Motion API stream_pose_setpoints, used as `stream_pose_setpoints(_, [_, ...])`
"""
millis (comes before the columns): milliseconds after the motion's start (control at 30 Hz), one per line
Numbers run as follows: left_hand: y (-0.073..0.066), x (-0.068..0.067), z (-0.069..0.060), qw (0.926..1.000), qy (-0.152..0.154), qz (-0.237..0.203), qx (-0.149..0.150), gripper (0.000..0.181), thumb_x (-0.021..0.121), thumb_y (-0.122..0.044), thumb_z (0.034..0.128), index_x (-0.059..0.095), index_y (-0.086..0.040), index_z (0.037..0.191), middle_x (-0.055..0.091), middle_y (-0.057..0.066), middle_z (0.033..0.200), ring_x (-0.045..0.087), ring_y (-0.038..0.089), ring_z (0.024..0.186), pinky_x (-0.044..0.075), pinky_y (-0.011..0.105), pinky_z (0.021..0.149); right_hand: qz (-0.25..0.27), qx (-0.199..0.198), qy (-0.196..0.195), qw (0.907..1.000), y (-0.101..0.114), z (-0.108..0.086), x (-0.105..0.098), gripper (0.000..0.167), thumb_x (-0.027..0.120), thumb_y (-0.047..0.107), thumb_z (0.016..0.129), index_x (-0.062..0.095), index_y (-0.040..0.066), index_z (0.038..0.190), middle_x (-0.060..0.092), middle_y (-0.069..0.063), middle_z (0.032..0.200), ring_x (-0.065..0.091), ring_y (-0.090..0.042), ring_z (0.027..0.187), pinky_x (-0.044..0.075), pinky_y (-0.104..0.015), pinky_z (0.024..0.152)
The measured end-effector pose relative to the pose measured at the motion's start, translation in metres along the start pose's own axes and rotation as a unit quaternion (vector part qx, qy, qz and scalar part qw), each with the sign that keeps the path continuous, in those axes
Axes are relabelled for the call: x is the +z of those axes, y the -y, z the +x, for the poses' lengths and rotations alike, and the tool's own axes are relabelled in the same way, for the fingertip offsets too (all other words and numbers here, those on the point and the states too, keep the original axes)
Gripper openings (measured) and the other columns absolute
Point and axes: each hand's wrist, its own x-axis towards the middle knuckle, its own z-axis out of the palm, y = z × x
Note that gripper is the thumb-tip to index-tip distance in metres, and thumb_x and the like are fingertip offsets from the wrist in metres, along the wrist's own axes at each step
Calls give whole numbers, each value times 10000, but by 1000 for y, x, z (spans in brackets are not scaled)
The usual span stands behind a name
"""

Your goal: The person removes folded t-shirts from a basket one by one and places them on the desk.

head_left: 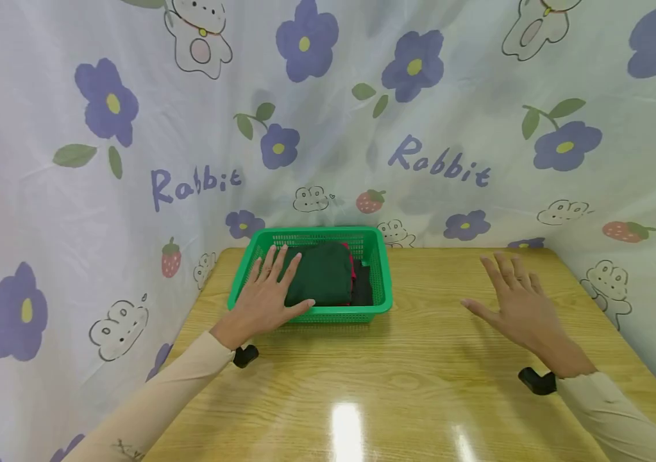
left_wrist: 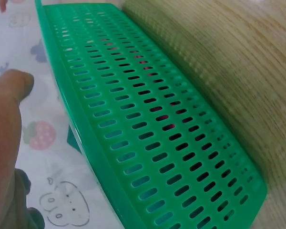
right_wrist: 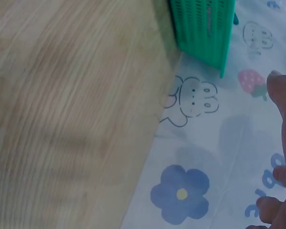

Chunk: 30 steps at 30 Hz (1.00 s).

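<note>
A green plastic basket (head_left: pixel 382 276) with slotted walls stands at the back of the table, left of centre. Inside it lie a folded dark green cloth (head_left: pixel 322 276), a bit of red fabric (head_left: pixel 353 273) and a black folded cloth (head_left: pixel 363 285). My left hand (head_left: pixel 267 298), fingers spread, hovers over the basket's front left part; the left wrist view shows the thumb (left_wrist: pixel 12 88) apart from the rim. Over the table's right side my right hand (head_left: pixel 521 308) is spread in the air and holds nothing.
The wooden table (head_left: pixel 420 366) extends in front and to the right of the basket. A white curtain (head_left: pixel 328 102) printed with purple flowers, rabbits and strawberries hangs behind and along both sides. Black wrist-worn pieces (head_left: pixel 537 381) show under both wrists.
</note>
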Motion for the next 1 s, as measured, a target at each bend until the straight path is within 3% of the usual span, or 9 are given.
stream_pose_setpoints(100, [0, -1, 0, 9999, 52, -161, 19, 927, 456, -690, 1008, 90, -155, 1670, -54, 165, 1710, -72, 366, 1564, 70, 592, 1233, 104, 59, -37, 9999, 4, 3, 2, 961, 592, 626, 980, 140, 126, 1664, 262, -338, 1608, 262, -581, 1443, 312, -726, 1070])
stream_pose_setpoints(167, [0, -1, 0, 9996, 108, -278, 27, 877, 459, -645, 1031, 150, -120, 1662, 29, 198, 1705, 40, 394, 1564, 162, 602, 1219, 218, 134, -96, 9996, 8, 4, 3, 910, 603, 622, 977, 233, 124, 1642, 393, -357, 1528, 475, -580, 1292, 508, -664, 856])
stream_pose_setpoints(200, [0, -1, 0, 9993, 133, -339, 20, 849, 462, -625, 1040, 201, -96, 1651, 92, 215, 1696, 119, 408, 1554, 221, 604, 1202, 255, 165, -113, 9995, 10, 5, 4, 875, 598, 623, 979, 278, 127, 1625, 454, -346, 1488, 563, -560, 1191, 551, -606, 721])
stream_pose_setpoints(267, [0, 0, 1, 9988, 149, -469, -4, 784, 478, -580, 1055, 321, -50, 1610, 248, 242, 1653, 290, 424, 1503, 342, 598, 1145, 352, 196, -154, 9991, 14, 7, 5, 803, 584, 622, 989, 367, 121, 1578, 558, -312, 1404, 663, -499, 1002, 523, -464, 515])
stream_pose_setpoints(333, [1, 0, 2, 9984, 79, -566, -8, 701, 505, -532, 1063, 463, -12, 1531, 418, 246, 1566, 450, 423, 1409, 433, 578, 1079, 424, 176, -160, 9988, 18, 9, 6, 738, 572, 614, 999, 437, 115, 1525, 638, -244, 1329, 697, -408, 866, 449, -343, 443])
stream_pose_setpoints(433, [2, 0, 4, 9972, -122, -742, -26, 563, 568, -445, 1060, 605, 0, 1402, 591, 211, 1415, 573, 385, 1291, 498, 540, 1016, 482, 128, -160, 9986, 25, 15, 8, 689, 545, 617, 1012, 503, 105, 1470, 701, -188, 1239, 700, -349, 827, 441, -308, 452])
stream_pose_setpoints(533, [4, 0, 5, 9960, -281, -851, -40, 460, 602, -389, 1054, 679, -9, 1300, 672, 175, 1296, 624, 356, 1203, 530, 514, 967, 545, 107, -169, 9983, 32, 21, 11, 675, 529, 628, 1013, 540, 105, 1439, 720, -165, 1204, 700, -339, 844, 480, -331, 482])
stream_pose_setpoints(767, [10, -1, 6, 9940, -350, -1027, -134, 361, 619, -327, 1051, 708, -24, 1224, 715, 152, 1162, 671, 322, 1040, 562, 487, 848, 703, 62, -219, 9973, 51, 34, 20, 667, 528, 635, 1011, 582, 109, 1415, 739, -133, 1163, 711, -332, 926, 563, -417, 584])
stream_pose_setpoints(1000, [20, 0, 7, 9881, -296, -1452, -405, 303, 624, -309, 1049, 713, -53, 1185, 727, 77, 947, 620, 152, 664, 533, 388, 643, 948, -26, -266, 9951, 68, 47, 28, 596, 572, 570, 1019, 608, 108, 1394, 747, -120, 1121, 711, -313, 937, 580, -486, 691])
